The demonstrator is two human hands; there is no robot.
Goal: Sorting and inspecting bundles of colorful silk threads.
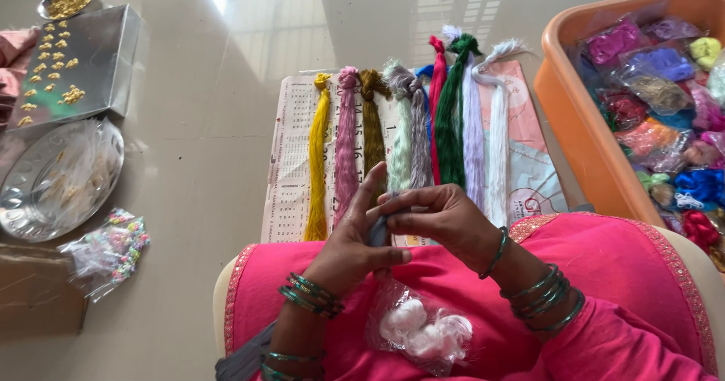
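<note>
Both hands meet above the pink lap, left hand [355, 249] and right hand [442, 215] with fingers pinched on a grey-blue thread skein [380, 228], best kept taut and untwisted, with the laid-out skeins [408, 124] at twelve o'clock.
</note>
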